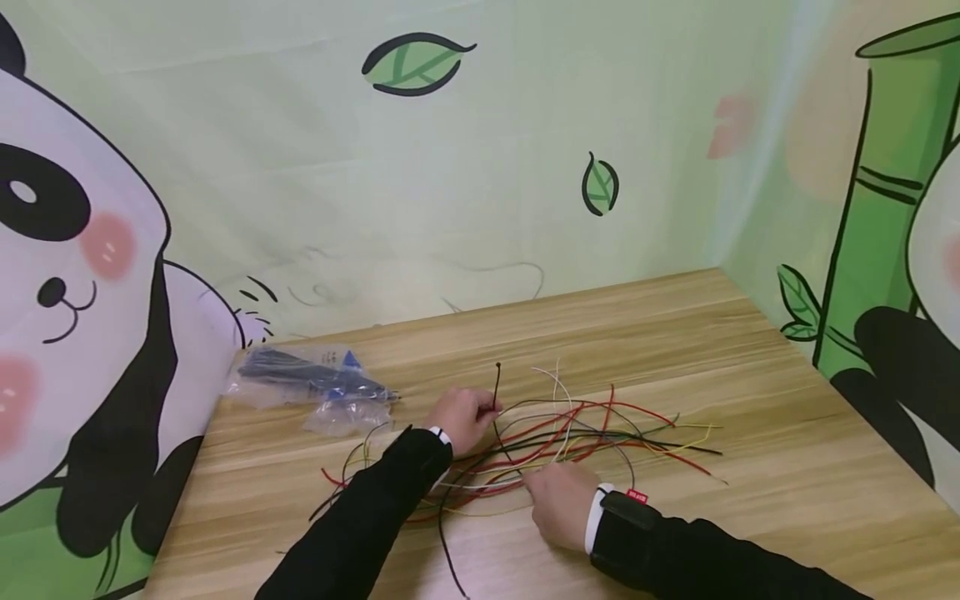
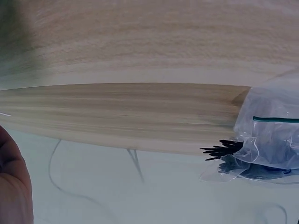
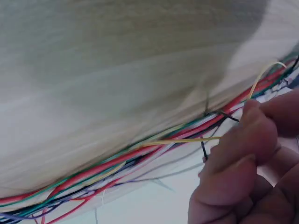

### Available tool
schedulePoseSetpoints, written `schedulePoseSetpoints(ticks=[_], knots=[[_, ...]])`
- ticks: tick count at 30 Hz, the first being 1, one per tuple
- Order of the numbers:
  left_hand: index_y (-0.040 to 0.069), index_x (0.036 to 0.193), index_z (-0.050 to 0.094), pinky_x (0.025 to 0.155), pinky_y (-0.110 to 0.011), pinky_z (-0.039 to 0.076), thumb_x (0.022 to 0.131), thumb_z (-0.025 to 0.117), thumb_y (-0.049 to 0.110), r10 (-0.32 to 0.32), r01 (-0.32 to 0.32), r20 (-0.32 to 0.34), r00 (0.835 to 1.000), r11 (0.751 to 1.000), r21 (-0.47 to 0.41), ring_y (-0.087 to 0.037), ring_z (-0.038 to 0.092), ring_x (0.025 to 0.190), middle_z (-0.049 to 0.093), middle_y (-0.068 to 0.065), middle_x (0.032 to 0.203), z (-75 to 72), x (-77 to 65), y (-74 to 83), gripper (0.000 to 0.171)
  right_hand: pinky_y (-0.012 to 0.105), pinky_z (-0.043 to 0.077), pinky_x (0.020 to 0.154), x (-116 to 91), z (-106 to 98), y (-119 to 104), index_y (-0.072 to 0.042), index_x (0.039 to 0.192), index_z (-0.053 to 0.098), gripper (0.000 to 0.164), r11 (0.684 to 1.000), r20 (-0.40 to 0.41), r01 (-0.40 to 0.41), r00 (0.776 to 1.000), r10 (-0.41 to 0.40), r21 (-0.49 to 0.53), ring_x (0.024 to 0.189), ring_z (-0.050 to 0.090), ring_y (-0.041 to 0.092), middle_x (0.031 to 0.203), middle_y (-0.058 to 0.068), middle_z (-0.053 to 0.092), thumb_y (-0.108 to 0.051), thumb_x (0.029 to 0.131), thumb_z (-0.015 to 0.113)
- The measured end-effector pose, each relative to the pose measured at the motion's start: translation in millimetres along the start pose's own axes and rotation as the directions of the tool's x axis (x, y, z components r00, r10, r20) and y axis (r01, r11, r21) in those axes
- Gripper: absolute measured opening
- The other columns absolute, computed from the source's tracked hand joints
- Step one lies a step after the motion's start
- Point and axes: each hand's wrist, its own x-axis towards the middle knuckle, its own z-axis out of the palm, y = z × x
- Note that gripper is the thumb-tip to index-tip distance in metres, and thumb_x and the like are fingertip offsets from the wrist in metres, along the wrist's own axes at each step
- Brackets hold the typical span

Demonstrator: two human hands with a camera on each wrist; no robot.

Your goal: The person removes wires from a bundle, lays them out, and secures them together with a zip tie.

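Observation:
A loose bundle of red, black, yellow, green and white wires point(image 1: 525, 454) lies across the table. My left hand point(image 1: 463, 417), at the bundle's far side, pinches a thin black cable tie point(image 1: 497, 383) whose small head points up. The tie runs down over the wires towards my right hand point(image 1: 562, 504) at the near side. In the right wrist view, the right thumb and fingers pinch together, with a short black length of the tie point(image 3: 229, 115) running into them. A yellow wire point(image 3: 187, 140) passes behind these fingers. Only part of the left hand point(image 2: 14, 182) shows in the left wrist view.
A clear plastic bag point(image 1: 311, 379) of black cable ties lies at the back left of the wooden table point(image 1: 645, 325). Several wire ends spread left, right and towards the front edge. A printed cloth point(image 1: 487, 167) stands behind the table.

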Motion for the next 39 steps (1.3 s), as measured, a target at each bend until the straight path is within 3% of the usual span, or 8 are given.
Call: schedulePoseSetpoints(ticks=[7,14,24,28,32,34,36,39], knots=[[0.008,0.084,0.072,0.070,-0.028,0.053,0.087,0.070,0.006,0.021,-0.021,-0.006,1.000,1.000,0.009,-0.012,0.067,0.077,0.072,0.000,0.082,-0.2,-1.5,-1.2,0.004,0.029,0.046,0.055,-5,-11,4,-0.010,0.073,0.062,0.008,0.993,-0.082,0.058,0.995,-0.050,0.101,0.063,0.056,0.014,0.069,-0.002,0.055,-0.005,0.077,0.067],[0.010,0.087,0.073,0.070,-0.028,0.052,0.087,0.070,0.007,0.009,-0.010,0.035,0.999,1.000,0.023,-0.011,0.066,0.077,0.071,0.001,0.083,0.8,-3.0,-0.5,0.004,0.026,0.050,0.068,3,-12,14,-0.010,0.085,0.067,0.006,0.942,-0.301,0.209,0.945,-0.126,0.261,0.076,0.058,0.007,0.082,-0.005,0.062,-0.004,0.085,0.069],[0.010,0.086,0.073,0.061,-0.025,0.047,0.090,0.067,0.014,0.003,-0.003,0.025,1.000,1.000,0.003,-0.006,0.059,0.065,0.068,0.006,0.073,1.8,-4.2,6.0,0.008,0.021,0.047,0.064,25,-17,32,-0.013,0.089,0.077,0.007,0.839,-0.219,0.125,0.976,-0.007,0.529,0.074,0.059,0.002,0.085,-0.007,0.070,-0.011,0.087,0.071],[0.011,0.084,0.073,0.060,-0.024,0.046,0.092,0.065,0.017,-0.001,0.001,0.028,1.000,1.000,0.005,-0.005,0.057,0.063,0.066,0.008,0.071,3.0,-3.9,7.1,0.012,0.022,0.049,0.057,30,-14,34,-0.003,0.092,0.071,0.008,0.760,-0.119,0.060,0.993,0.024,0.647,0.064,0.064,0.011,0.081,0.003,0.071,-0.005,0.091,0.064],[0.012,0.084,0.073,0.062,-0.024,0.047,0.092,0.065,0.018,-0.001,0.001,0.038,0.999,1.000,0.017,-0.005,0.058,0.065,0.067,0.007,0.072,4.3,-4.3,7.1,0.013,0.026,0.052,0.054,33,-10,34,0.007,0.104,0.059,0.012,0.623,-0.005,-0.050,0.996,0.086,0.781,0.063,0.068,0.025,0.080,0.013,0.070,0.000,0.094,0.058],[0.012,0.085,0.073,0.062,-0.025,0.047,0.092,0.065,0.018,0.000,-0.001,0.039,0.999,1.000,0.021,-0.005,0.058,0.066,0.066,0.007,0.072,4.6,-4.7,7.0,0.013,0.026,0.053,0.057,34,-8,35,0.009,0.106,0.057,0.016,0.594,0.014,-0.070,0.995,0.098,0.801,0.067,0.067,0.021,0.081,0.012,0.069,0.001,0.092,0.061],[0.012,0.085,0.073,0.062,-0.025,0.046,0.092,0.065,0.018,-0.007,0.006,0.041,0.999,1.000,0.020,-0.006,0.057,0.066,0.066,0.008,0.072,4.7,-5.2,7.0,0.012,0.025,0.052,0.062,35,-6,37,0.008,0.102,0.061,0.016,0.610,0.007,-0.056,0.997,0.083,0.791,0.070,0.065,0.014,0.081,0.008,0.069,0.000,0.088,0.066],[0.012,0.084,0.073,0.062,-0.025,0.046,0.092,0.065,0.018,-0.012,0.011,0.041,0.999,1.000,0.018,-0.006,0.056,0.065,0.065,0.008,0.071,4.8,-6.1,7.0,0.012,0.021,0.046,0.063,34,-3,39,0.001,0.088,0.069,0.005,0.688,-0.023,-0.008,0.999,0.035,0.726,0.068,0.058,0.004,0.076,0.000,0.068,-0.003,0.086,0.070]])
